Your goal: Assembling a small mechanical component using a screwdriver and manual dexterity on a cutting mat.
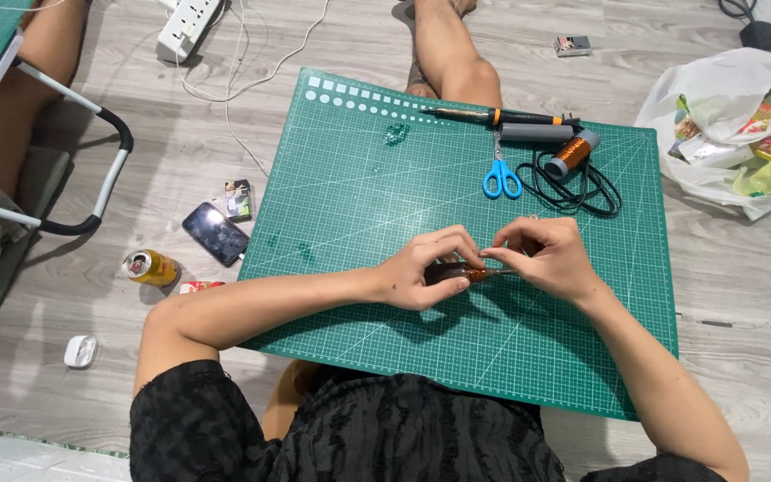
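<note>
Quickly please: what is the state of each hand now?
Left hand: closed, fingers holding a small copper-wound piece.
Right hand: closed, fingers pinching the same piece's end.

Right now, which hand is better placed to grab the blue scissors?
Right. The right hand sits almost directly below the blue scissors on the green cutting mat, nearer than the left hand. Both hands pinch a small copper-wound piece, so either must let go first.

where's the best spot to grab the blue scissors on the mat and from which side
Take the blue scissors by the two blue finger loops, coming from the near side of the green cutting mat. The loops point toward the person and lie clear, while the blade tips run up under the soldering iron and the black cable crowds the right side.
</note>
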